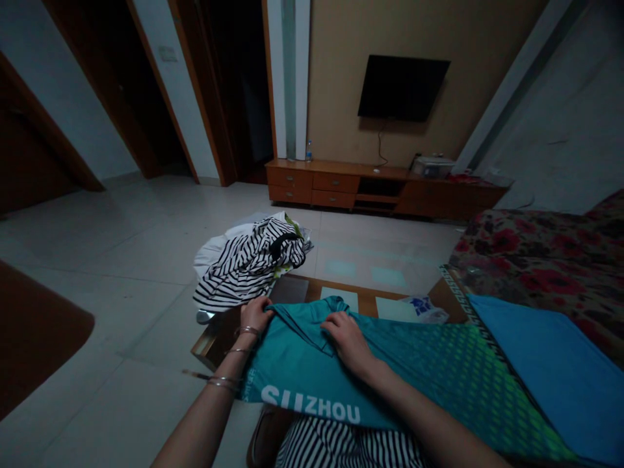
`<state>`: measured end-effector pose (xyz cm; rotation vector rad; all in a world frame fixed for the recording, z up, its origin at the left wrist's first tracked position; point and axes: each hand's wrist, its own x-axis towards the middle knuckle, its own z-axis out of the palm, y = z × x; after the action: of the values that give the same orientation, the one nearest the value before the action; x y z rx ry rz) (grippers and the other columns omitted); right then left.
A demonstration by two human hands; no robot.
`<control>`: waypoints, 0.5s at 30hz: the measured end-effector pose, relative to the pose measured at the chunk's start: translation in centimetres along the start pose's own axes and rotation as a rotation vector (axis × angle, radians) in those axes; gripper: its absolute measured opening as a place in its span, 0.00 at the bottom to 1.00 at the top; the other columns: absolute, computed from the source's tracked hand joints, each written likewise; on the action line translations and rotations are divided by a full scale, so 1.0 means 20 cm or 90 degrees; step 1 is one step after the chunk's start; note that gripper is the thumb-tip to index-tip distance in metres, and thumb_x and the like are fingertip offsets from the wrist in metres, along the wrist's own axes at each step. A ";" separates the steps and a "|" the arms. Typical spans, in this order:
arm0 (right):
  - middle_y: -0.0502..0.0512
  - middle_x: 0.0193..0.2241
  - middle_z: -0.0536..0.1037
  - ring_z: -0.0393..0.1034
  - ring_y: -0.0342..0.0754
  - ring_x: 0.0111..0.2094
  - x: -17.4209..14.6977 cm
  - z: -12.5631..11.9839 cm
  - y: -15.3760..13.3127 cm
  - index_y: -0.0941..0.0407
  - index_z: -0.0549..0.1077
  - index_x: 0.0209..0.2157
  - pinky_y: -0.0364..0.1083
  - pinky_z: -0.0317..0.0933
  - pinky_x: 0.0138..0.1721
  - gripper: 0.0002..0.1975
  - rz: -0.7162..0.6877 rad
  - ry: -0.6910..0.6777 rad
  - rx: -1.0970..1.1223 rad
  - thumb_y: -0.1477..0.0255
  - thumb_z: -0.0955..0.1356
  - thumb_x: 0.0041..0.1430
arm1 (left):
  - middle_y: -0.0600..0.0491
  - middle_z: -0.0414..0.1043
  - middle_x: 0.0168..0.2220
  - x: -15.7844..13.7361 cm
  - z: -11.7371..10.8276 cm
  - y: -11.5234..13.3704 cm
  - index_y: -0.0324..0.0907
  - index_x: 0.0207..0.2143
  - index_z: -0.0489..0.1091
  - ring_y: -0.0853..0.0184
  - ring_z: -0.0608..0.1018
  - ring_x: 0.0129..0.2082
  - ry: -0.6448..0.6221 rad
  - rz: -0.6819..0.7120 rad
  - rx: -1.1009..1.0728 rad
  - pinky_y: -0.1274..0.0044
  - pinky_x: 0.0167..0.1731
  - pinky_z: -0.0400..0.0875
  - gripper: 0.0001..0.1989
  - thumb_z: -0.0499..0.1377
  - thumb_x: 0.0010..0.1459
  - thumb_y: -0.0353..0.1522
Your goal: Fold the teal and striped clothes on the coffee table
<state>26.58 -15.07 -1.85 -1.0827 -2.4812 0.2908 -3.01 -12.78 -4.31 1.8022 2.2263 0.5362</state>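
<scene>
A teal shirt [292, 354] with white "SUZHOU" lettering lies across the low table and over my lap, its right part turning into a green dotted pattern. My left hand [256, 316] pinches the shirt's far left corner, fingers closed on the cloth. My right hand [348, 341] rests on the shirt's middle, its bent fingers gripping a fold near the upper edge. Creases run in the fabric between both hands. A bright blue piece of cloth [550, 364] lies at the right, beside the green patterned part.
Black-and-white striped clothes [248, 260] are heaped at the table's far left end. A plastic bag [424, 309] lies on the wooden table [312, 286]. Right of it stands a flowered sofa [536, 253]. A TV cabinet [336, 185] lines the far wall below a television [403, 88].
</scene>
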 end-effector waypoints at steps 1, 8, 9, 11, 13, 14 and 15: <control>0.59 0.46 0.71 0.61 0.51 0.48 0.03 0.01 0.02 0.53 0.70 0.48 0.50 0.57 0.47 0.17 0.040 0.030 -0.025 0.80 0.62 0.59 | 0.56 0.75 0.38 0.00 0.00 0.00 0.45 0.32 0.69 0.64 0.72 0.44 0.001 0.001 0.000 0.76 0.42 0.60 0.05 0.56 0.50 0.31; 0.57 0.40 0.76 0.68 0.49 0.42 0.25 0.03 0.33 0.58 0.72 0.46 0.47 0.60 0.46 0.15 0.298 0.059 0.078 0.75 0.65 0.56 | 0.55 0.75 0.39 -0.01 0.00 0.00 0.45 0.33 0.70 0.63 0.72 0.46 0.003 0.015 -0.004 0.75 0.43 0.59 0.07 0.56 0.50 0.31; 0.56 0.38 0.77 0.69 0.48 0.40 0.27 0.04 0.36 0.57 0.73 0.42 0.46 0.61 0.45 0.12 0.293 0.039 0.097 0.77 0.65 0.55 | 0.55 0.75 0.39 -0.01 0.00 0.00 0.44 0.33 0.71 0.63 0.72 0.46 0.004 0.016 -0.005 0.75 0.43 0.59 0.07 0.56 0.50 0.30; 0.53 0.36 0.77 0.70 0.47 0.39 0.28 0.04 0.41 0.57 0.75 0.36 0.45 0.61 0.44 0.10 0.287 0.028 0.104 0.79 0.64 0.53 | 0.55 0.75 0.40 -0.01 0.00 -0.01 0.44 0.33 0.71 0.63 0.72 0.46 0.006 0.018 -0.007 0.74 0.42 0.59 0.07 0.55 0.50 0.30; 0.53 0.36 0.76 0.69 0.47 0.40 0.26 0.04 0.43 0.56 0.74 0.33 0.46 0.60 0.46 0.10 0.286 0.038 0.084 0.81 0.63 0.53 | 0.55 0.76 0.39 0.00 0.01 -0.01 0.44 0.33 0.71 0.63 0.72 0.46 0.009 0.020 -0.010 0.74 0.42 0.59 0.07 0.55 0.50 0.30; 0.54 0.36 0.76 0.69 0.48 0.41 0.23 0.03 0.42 0.56 0.74 0.33 0.46 0.60 0.47 0.11 0.280 0.047 0.068 0.81 0.63 0.53 | 0.55 0.76 0.39 0.00 0.01 -0.01 0.44 0.33 0.71 0.63 0.72 0.46 0.011 0.020 -0.011 0.74 0.42 0.59 0.07 0.55 0.50 0.30; 0.55 0.38 0.76 0.68 0.48 0.43 0.21 0.01 0.40 0.56 0.74 0.34 0.47 0.59 0.48 0.12 0.265 0.059 0.051 0.82 0.63 0.53 | 0.55 0.76 0.39 0.00 0.01 -0.02 0.44 0.33 0.71 0.63 0.72 0.46 0.013 0.021 -0.013 0.74 0.42 0.59 0.07 0.55 0.51 0.30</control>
<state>29.20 -6.59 -3.73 -1.5359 -2.1268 0.4444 -3.22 -12.88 -4.66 1.8342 2.2001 0.5828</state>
